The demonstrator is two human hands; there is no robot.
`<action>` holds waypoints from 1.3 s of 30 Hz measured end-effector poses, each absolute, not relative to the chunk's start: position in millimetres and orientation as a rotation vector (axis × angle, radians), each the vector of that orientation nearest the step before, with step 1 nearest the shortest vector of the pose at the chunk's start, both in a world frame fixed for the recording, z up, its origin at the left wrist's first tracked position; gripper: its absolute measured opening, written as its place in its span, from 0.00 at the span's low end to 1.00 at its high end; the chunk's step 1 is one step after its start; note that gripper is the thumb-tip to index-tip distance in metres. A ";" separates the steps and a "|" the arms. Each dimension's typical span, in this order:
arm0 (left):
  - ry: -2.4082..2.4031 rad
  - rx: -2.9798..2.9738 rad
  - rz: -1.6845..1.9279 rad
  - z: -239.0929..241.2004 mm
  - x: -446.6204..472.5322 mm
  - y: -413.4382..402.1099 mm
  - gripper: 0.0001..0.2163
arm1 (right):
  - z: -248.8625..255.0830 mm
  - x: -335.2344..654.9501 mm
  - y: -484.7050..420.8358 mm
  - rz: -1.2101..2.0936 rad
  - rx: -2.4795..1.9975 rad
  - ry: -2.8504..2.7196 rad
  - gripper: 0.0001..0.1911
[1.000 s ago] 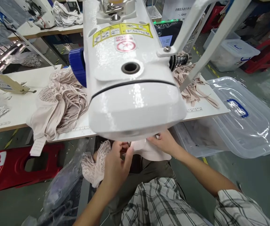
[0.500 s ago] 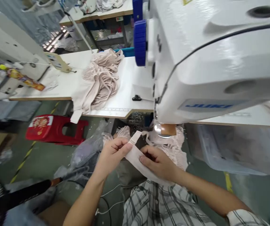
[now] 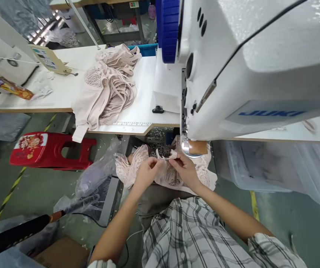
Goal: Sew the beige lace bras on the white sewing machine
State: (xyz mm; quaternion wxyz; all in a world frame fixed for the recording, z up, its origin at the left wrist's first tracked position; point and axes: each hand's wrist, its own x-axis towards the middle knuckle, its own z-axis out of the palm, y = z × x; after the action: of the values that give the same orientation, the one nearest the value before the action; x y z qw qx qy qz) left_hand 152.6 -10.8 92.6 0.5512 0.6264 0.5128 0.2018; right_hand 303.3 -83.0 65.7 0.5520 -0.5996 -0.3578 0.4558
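Both my hands work on a beige lace bra piece over my lap, just below the needle end of a white sewing machine. My left hand pinches the fabric's edge with closed fingers. Right beside it, my right hand grips a thin strap end of the same piece. The two sets of fingertips nearly touch. Lace spreads out to both sides under my hands.
A heap of beige garments lies on the white table to the left. A red plastic stool stands on the floor below it. Clear plastic bins sit at the right, plastic bags at my left knee.
My view has swung left and down, away from the machine's top. My hands have shifted from holding a wide band to pinching the strap end closer to the needle.
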 end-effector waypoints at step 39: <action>0.998 1.746 0.369 118.6 208.5 -42.9 0.18 | 146.7 583.4 -59.3 0.312 -2.549 -1.738 0.19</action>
State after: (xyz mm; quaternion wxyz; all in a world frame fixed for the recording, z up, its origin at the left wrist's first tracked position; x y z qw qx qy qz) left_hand 208.5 -42.9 118.6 0.5213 0.7286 0.4167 0.1542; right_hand 583.4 -59.3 146.7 0.0205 -0.8219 -0.5603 0.1007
